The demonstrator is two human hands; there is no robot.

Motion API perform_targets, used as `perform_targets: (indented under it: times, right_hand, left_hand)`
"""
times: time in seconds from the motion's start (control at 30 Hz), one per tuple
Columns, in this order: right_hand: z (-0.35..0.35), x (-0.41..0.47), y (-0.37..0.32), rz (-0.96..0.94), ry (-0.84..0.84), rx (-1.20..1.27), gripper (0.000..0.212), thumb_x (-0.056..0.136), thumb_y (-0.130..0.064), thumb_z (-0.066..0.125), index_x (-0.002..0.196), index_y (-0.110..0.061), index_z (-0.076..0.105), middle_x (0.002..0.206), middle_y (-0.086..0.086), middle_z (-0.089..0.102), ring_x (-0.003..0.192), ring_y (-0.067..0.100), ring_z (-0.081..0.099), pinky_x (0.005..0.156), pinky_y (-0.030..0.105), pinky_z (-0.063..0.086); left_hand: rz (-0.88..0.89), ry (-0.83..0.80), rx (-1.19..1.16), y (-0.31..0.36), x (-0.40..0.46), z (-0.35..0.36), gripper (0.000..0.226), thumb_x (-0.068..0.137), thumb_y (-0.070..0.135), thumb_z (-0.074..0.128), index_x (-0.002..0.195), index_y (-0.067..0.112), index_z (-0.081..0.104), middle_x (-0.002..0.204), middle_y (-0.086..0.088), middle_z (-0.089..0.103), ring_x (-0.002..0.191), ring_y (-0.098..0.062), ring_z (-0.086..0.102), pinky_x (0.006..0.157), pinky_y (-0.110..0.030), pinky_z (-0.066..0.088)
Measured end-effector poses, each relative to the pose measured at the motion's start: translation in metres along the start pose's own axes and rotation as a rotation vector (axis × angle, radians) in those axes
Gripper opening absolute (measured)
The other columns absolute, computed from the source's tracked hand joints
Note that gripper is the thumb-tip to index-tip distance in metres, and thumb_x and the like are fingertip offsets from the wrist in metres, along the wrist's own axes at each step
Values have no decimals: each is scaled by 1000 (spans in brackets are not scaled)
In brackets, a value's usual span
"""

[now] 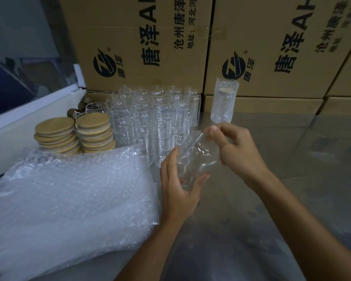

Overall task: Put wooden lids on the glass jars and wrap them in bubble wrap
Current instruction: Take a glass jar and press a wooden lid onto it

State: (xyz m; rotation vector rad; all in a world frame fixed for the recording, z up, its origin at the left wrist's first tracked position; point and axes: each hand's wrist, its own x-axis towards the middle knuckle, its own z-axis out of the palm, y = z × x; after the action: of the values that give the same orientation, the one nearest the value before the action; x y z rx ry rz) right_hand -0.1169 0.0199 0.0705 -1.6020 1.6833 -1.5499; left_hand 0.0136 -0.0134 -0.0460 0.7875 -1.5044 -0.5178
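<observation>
Head view: far left of the held jar lies a pile of bubble wrap (pixel 69 199), with two stacks of wooden lids (pixel 75 134) behind it and a cluster of empty jars (pixel 154 118) nearer. The left hand (pixel 178 191) curls round the tilted jar (pixel 195 161) from below. The right hand (pixel 237 149) pinches its upper end. Beyond stands a wrapped jar (pixel 223 102) against cardboard boxes (pixel 272 47).

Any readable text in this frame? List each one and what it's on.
"唐泽" with round logo: left carton, large and sideways.
"AH", cut off by the frame: same carton.
"沧州唐泽", "地址: 河北河": same carton, smaller lines, cut off.
Right carton: same "唐泽" and logo; small lines blurred.
Glass jars: printed marks too small to read.
</observation>
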Motion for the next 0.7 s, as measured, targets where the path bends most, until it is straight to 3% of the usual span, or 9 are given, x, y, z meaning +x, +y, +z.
perform_targets:
  times: [0.1,0.17,0.23,0.33,0.5,0.6,0.7]
  right_hand:
    - [2,-5,0,21,-68,34,15,97,-40,65,106,-30,72,103,-16,73,64,-12,59,61,11,40]
    - [4,-9,0,30,-121,11,45,91,-48,69,130,-27,65,118,-20,68,78,-7,65,59,12,42]
    - [3,-12,-1,12,-164,19,59,90,-48,70,142,-22,56,128,-18,64,67,0,67,54,13,46]
    - [0,-13,-3,15,-209,103,52,99,-28,62,147,-13,50,134,-7,63,46,9,64,50,16,48]
    - [-3,-13,-5,12,-171,114,25,106,-21,48,127,-14,61,122,-3,69,40,14,61,44,20,46]
    - [0,-12,-3,34,-40,48,20,104,-34,52,102,-17,63,106,-9,73,36,13,54,40,22,42]
    - [0,-12,-2,21,5,-5,23,95,-49,62,93,-26,60,101,-9,72,45,-3,56,45,11,40]
  left_hand:
    - [-40,15,-18,0,-1,0,88,79,55,74,150,23,34,145,8,42,136,-14,44,91,-53,54]
    - [-52,37,-17,0,-1,0,87,78,56,74,149,27,32,144,12,41,136,-10,43,88,-50,56]
    - [-48,48,-14,-1,0,0,87,79,55,74,149,29,31,144,13,40,136,-6,42,87,-50,56]
    - [-51,45,-16,-2,0,0,86,80,56,73,150,31,28,145,9,41,136,-10,43,85,-54,56]
    - [-36,4,17,-2,-1,-1,88,81,58,71,151,21,33,146,2,43,137,-14,43,98,-51,50]
    - [-12,-38,24,-3,-2,-1,90,80,57,73,151,19,34,144,-1,44,136,-18,44,91,-53,53]
    - [-6,-47,23,-2,-2,-1,90,79,60,72,151,22,34,144,-2,44,136,-19,45,83,-54,56]
